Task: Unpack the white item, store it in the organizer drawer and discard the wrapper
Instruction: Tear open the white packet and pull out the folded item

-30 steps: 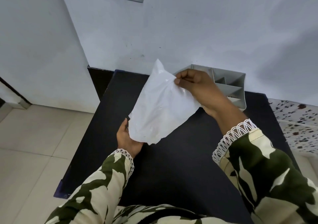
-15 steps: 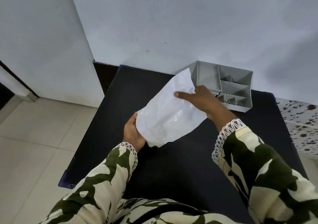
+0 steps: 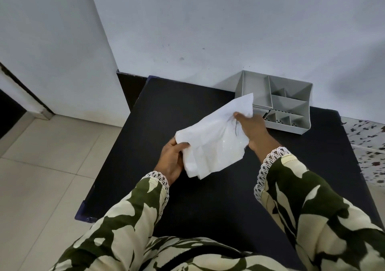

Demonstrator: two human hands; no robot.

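Head view only: 2 bare hands hold a crumpled white wrapper in the air above a black tabletop. The wrapper is a soft, glossy plastic bag, and its long axis runs on a diagonal, from a near-left corner low by the left hand up to a far-right corner that points at the grey organizer. That upper corner overlaps the organizer's near-left edge in the frame; whether it touches cannot be told.

The left hand grips the near-left end, its fingers curled closed around a gathered fold of plastic. The right hand has the far-right part, its fingers closed on the plastic near the upper edge and partly buried in its folds. A thin dark mark shows through the plastic just left of the right hand; what it is cannot be told. Whether the white item sits inside the wrapper cannot be made out either.

The organizer stands at the far right of the tabletop against a pale wall. It is open on top and split into several compartments, the near ones with perforated floors. Both forearms wear green-and-cream patterned sleeves with white lace cuffs. Left of the tabletop lies a light tiled floor.
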